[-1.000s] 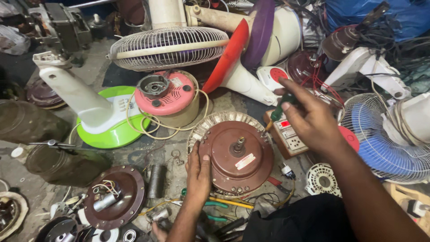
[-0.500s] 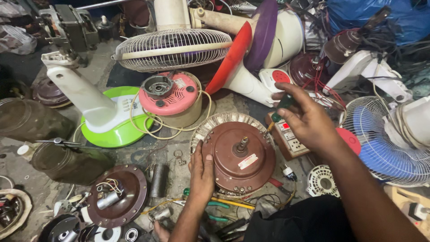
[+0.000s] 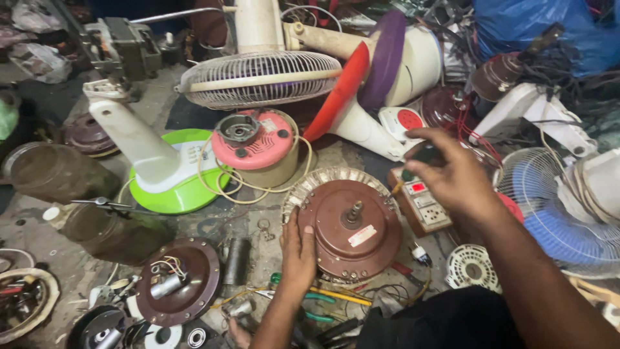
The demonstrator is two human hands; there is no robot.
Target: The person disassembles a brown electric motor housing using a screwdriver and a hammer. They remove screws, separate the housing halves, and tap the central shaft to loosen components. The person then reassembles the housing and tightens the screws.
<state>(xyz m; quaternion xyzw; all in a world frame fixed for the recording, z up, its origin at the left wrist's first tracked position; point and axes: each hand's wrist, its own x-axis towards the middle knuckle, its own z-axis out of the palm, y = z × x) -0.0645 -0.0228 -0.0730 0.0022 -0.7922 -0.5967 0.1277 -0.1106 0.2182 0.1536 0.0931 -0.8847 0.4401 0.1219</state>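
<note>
A brown round fan motor (image 3: 354,227) with a metal fin ring and an upright shaft lies on the floor in front of me. My left hand (image 3: 298,255) rests flat on its near left edge, fingers pressed against the housing. My right hand (image 3: 452,176) hovers over a wooden switch board (image 3: 423,201) with a red indicator and sockets, to the right of the motor. Its fingers are curled on a small dark plug (image 3: 426,155) with a green part beneath it.
A pink-topped motor housing (image 3: 255,145) with a cream cord sits behind the motor. A green-and-white fan base (image 3: 161,174), a white fan grille (image 3: 258,77), a blue fan (image 3: 549,207), another brown motor cover (image 3: 177,281) and screwdrivers (image 3: 323,298) crowd the floor.
My right hand has moved slightly left and down over the switch board, still gripping the dark plug. My left hand stays on the motor. The view has shifted a little.
</note>
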